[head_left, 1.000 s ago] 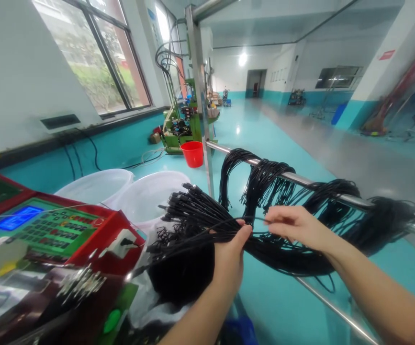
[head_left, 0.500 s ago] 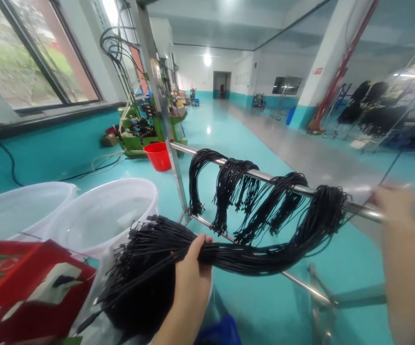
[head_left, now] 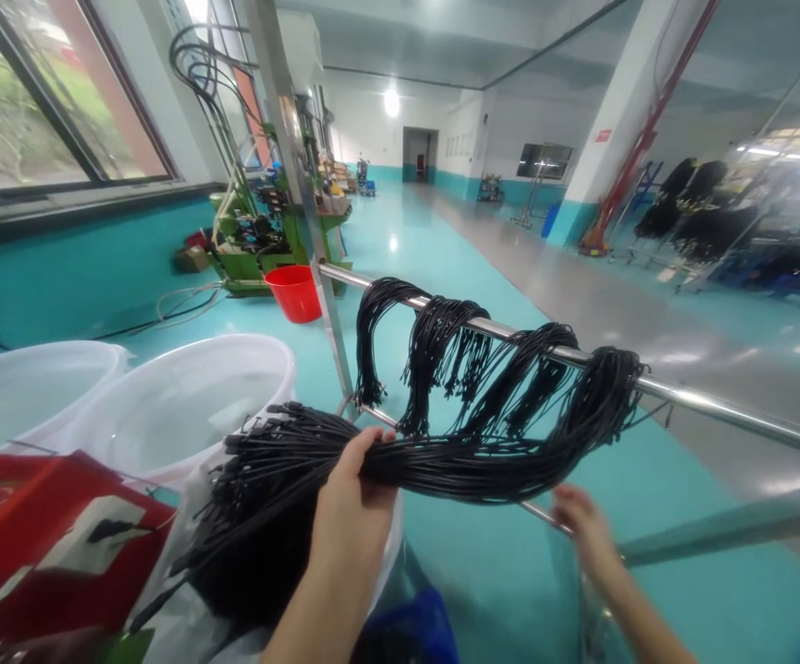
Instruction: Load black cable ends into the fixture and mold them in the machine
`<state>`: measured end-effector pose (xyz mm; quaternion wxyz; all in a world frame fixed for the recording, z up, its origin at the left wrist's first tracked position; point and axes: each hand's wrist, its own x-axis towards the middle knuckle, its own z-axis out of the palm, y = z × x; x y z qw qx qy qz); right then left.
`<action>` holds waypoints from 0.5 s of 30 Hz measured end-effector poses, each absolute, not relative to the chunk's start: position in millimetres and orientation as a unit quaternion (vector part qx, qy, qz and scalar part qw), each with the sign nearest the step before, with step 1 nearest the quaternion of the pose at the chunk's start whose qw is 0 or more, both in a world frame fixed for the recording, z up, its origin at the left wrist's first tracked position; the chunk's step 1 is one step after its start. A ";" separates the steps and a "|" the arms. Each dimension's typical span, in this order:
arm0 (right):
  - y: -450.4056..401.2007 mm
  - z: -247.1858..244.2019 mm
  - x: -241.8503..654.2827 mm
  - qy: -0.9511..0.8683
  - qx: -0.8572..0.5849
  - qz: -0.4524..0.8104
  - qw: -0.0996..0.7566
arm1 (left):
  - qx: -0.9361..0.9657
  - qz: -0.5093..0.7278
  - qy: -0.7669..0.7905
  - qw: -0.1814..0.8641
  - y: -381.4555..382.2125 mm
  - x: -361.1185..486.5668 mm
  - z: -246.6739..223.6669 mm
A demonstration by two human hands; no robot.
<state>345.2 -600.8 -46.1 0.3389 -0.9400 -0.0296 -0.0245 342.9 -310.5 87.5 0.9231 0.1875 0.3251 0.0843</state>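
Below the centre of the frame, our left hand (head_left: 354, 507) wraps around a thick bundle of black cables (head_left: 469, 470), thumb on top. Its slim, glossy strands fan out at left into dark connector ends, sag rightward, and drape over a steel rail (head_left: 718, 406) at centre right. Our right hand (head_left: 593, 535), lower right, is near the bundle, fingers loosely bent; they blur, so we cannot tell whether they pinch anything. At left we see two white tubs (head_left: 185, 415), their contents too indistinct to tell. A white liner (head_left: 154, 595), lower left, surrounds a black mass (head_left: 254, 572) under the connectors. Upper left of centre stands a red bucket (head_left: 295, 300), its inside unclear.
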 end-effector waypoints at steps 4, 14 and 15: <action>-501.6 -55.2 329.7 -0.160 -0.608 0.083 0.773 | 0.179 0.083 0.309 0.930 -312.1 335.2 89.6; -441.6 58.5 366.3 -0.147 -0.305 -0.088 0.937 | 0.154 0.022 0.277 0.948 -308.1 337.2 67.0; -446.6 68.0 369.4 -0.152 -0.314 -0.101 0.932 | 0.166 -0.016 0.266 0.950 -313.6 335.5 64.2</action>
